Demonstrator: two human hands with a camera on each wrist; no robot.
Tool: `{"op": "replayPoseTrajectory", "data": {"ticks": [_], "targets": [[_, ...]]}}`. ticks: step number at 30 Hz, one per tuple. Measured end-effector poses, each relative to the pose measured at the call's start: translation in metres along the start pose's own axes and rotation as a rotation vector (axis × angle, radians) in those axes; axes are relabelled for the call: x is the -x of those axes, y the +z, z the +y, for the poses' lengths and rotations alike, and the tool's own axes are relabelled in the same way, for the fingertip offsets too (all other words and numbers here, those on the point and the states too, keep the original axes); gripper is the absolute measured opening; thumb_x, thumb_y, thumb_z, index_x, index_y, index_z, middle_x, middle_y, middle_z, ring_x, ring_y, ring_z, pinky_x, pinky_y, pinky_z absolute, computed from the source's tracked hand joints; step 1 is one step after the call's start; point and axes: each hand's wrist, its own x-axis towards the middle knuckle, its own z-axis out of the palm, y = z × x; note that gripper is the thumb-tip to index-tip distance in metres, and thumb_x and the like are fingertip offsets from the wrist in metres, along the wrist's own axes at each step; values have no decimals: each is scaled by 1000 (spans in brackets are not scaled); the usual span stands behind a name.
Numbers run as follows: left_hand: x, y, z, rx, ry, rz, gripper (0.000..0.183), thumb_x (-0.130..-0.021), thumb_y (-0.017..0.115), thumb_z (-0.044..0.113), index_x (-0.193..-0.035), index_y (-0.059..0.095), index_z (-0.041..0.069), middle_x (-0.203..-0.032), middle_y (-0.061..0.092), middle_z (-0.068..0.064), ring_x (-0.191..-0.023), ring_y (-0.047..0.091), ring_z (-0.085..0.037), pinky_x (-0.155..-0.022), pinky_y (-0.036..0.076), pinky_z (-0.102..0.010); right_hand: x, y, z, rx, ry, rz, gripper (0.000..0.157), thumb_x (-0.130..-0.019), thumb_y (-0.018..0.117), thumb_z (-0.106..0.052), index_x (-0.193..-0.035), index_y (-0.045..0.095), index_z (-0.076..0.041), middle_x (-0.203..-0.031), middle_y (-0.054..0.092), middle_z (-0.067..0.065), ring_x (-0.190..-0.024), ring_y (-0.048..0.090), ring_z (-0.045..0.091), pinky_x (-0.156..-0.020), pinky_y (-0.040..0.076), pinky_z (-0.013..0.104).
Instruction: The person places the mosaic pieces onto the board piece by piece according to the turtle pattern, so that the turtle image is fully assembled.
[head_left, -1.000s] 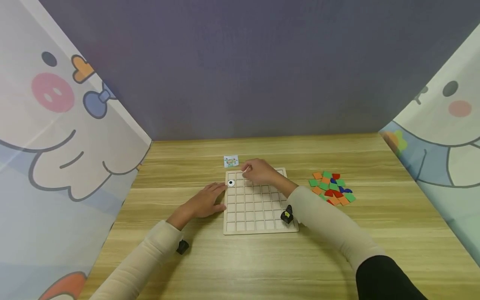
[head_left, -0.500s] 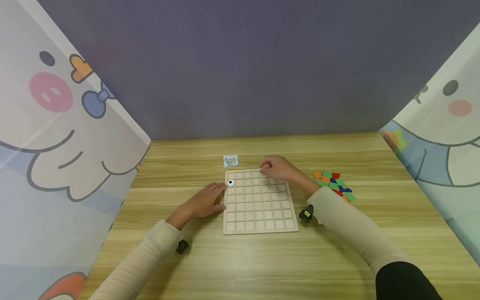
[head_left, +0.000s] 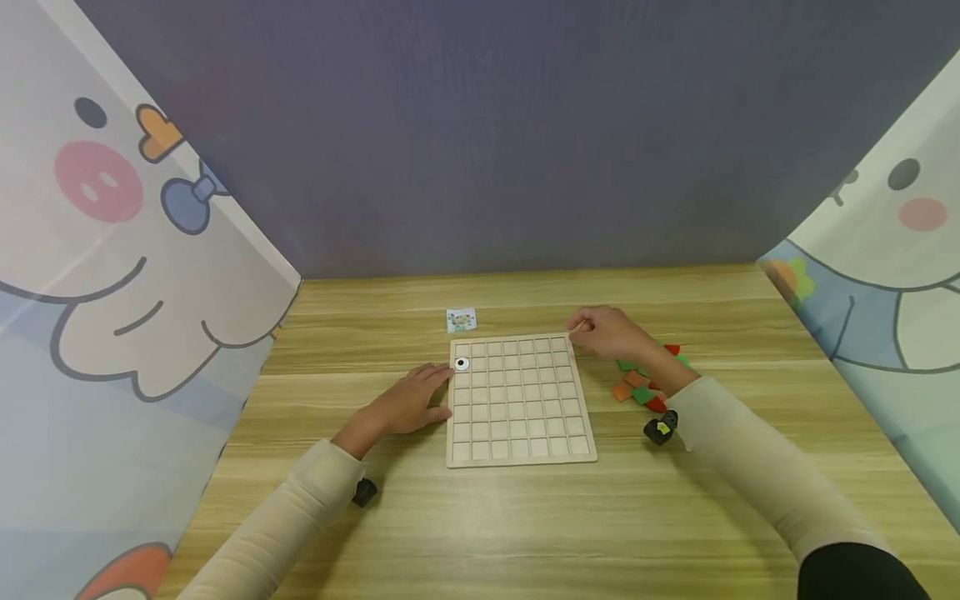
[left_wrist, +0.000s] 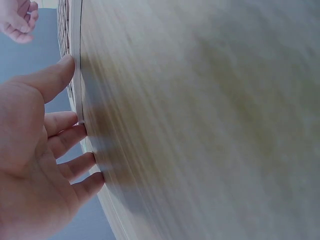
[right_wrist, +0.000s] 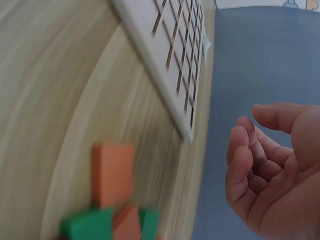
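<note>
The grid board [head_left: 517, 412] lies on the desk [head_left: 510, 533]; the left hand [head_left: 405, 404], fingers spread against its edge, would best keep it steady; the right hand [head_left: 606, 332], loosely curled and seemingly empty, should avoid scattering the coloured pieces [head_left: 637, 380].

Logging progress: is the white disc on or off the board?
On: the head view shows the white disc on the board, leftmost column.
</note>
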Motion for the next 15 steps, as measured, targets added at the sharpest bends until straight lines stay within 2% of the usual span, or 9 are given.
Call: {"op": "replayPoseTrajectory", "data": {"ticks": [8, 15], "targets": [[0, 0, -1, 9, -3, 3, 72, -98, 64, 34, -154, 33, 3, -158, 33, -17, -145, 27, -43, -117, 25, -57, 15, -15, 26, 114, 31, 41, 31, -99, 58, -24, -122, 65, -4, -101, 66, 11, -83, 59, 24, -67, 50, 34], [-1, 0, -1, 5, -2, 4, 72, -98, 64, 35, -154, 33, 3, -158, 33, -17, -145, 27, -43, -118, 25, -57, 28, -26, 42, 186, 16, 56, 23, -97, 62, -20, -110, 71, -4, -97, 67, 9, -83, 60, 22, -66, 50, 34]]}}
